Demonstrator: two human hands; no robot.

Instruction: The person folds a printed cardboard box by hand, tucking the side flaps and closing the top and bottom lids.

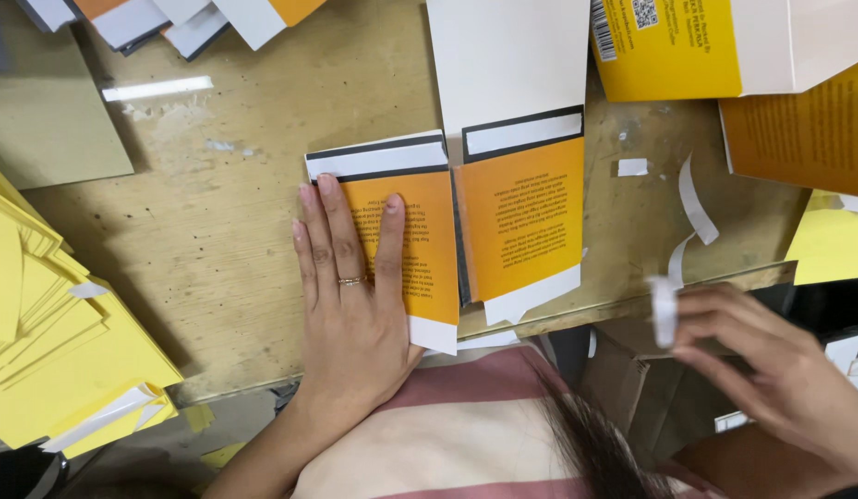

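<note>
My left hand (348, 277) lies flat, fingers spread, on the left flap of an unfolded orange, white and black carton blank (519, 217) on the wooden table (217, 231), pressing it down. A ring sits on one finger. My right hand (771, 370) is off the table's front edge at the lower right and pinches a thin white paper strip (664, 310) between its fingertips. The right flap of the blank lies free between the two hands.
Yellow flat sheets (60, 342) are stacked at the left. More orange and white carton blanks (669, 46) lie at the back right and back left. Loose white strips (695, 208) curl on the table at right. A cardboard box (632, 370) sits below the edge.
</note>
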